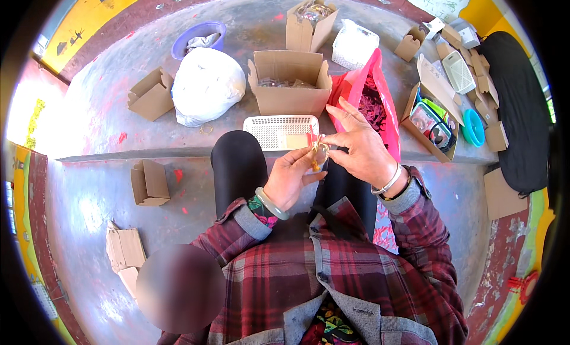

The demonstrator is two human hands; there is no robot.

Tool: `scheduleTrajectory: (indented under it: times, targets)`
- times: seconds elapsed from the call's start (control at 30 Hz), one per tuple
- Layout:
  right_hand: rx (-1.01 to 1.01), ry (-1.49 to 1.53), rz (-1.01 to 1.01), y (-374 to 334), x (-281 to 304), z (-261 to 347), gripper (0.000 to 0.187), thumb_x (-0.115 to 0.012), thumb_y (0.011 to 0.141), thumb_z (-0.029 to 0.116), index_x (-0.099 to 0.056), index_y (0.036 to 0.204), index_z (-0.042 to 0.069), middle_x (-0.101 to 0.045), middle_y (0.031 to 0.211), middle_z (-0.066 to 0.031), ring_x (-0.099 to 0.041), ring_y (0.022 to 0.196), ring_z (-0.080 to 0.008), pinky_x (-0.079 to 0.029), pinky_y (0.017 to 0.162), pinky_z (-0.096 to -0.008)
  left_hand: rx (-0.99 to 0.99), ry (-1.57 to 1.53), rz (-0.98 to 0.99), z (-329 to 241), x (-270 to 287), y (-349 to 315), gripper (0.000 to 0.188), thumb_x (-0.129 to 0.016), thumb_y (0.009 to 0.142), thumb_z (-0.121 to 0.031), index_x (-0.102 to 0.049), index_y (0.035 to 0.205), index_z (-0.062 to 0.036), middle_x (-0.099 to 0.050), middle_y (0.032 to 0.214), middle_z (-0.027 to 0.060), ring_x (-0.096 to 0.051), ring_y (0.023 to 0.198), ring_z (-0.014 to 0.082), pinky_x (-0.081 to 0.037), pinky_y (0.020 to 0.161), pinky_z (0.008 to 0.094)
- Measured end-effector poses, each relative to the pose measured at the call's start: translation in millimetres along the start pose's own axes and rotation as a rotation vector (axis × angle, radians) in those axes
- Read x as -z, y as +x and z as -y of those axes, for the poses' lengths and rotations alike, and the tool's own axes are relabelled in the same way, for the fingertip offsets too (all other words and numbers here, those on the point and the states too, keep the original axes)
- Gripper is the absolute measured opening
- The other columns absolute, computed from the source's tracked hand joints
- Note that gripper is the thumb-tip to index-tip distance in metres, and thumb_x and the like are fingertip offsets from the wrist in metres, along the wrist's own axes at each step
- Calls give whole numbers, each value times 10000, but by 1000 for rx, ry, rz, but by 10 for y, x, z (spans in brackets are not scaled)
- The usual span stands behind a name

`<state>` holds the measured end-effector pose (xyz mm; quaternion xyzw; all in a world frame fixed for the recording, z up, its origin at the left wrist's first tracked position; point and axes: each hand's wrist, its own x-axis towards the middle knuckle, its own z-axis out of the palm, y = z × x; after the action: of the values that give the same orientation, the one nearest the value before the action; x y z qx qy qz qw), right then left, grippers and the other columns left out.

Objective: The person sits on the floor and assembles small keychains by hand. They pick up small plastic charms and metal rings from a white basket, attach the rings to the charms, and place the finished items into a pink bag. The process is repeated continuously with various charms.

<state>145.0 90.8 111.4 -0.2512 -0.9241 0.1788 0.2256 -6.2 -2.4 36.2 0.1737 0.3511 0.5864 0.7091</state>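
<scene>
Both hands meet above my lap, in front of a white perforated plastic basket (256, 133). Between them is a small see-through item with thin yellowish cord (321, 150) and a bit of orange at its lower end; its exact kind is too small to make out. My left hand (290, 177) pinches it from the left with thumb and forefinger. From the right, my right hand (360, 148) grips the cord between thumb and forefinger, its other fingers raised. A flat tan piece (295, 142) lies in the basket behind the fingertips.
Beyond the basket stands a cardboard box (291, 100) with clear packets. A pink bag (389, 119) of dark pink strands is close on my right. Leftward are a stuffed white sack (208, 86), a purple tub (180, 48) and small open boxes (149, 183). A step edge (119, 156) crosses the floor.
</scene>
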Motion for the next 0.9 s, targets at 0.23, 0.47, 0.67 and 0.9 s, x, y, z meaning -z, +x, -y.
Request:
scheduleTrajectory:
  times: [0.23, 0.47, 0.67, 0.9]
  targets:
    - [17, -21, 54, -15, -10, -43, 182, -602, 696, 150, -697, 833, 77, -477, 1200, -268, -396, 1174, -429, -311, 1012, -430, 9, -72, 37, -3, 0, 2, 253, -475, 916, -115, -516, 1136, 4, -592, 1015, 69, -599, 911, 176, -527, 801, 316]
    - [5, 93, 138, 36, 24, -26, 185, -593, 687, 172, -697, 797, 65, -491, 1181, -267, -409, 1158, -428, -300, 1018, -430, -6, -143, 76, 9, -3, 11, 248, -464, 917, -93, -513, 1139, 8, -589, 1028, 83, -595, 930, 189, -520, 820, 329]
    - [59, 119, 202, 50, -39, -98, 199, -571, 701, 203, -697, 792, 79, -520, 1136, -266, -435, 1133, -400, -294, 1022, -424, -4, -121, 73, 29, -1, 26, 241, -476, 913, -95, -521, 1124, 12, -589, 1032, 94, -595, 927, 189, -522, 810, 325]
    - [-35, 268, 250, 53, -4, -143, 199, -601, 723, 217, -693, 867, 117, -493, 1197, -253, -394, 1185, -411, -295, 1019, -419, -4, -45, 4, -20, 13, 18, 238, -470, 921, -126, -530, 1109, 6, -597, 973, 71, -594, 879, 155, -520, 786, 326]
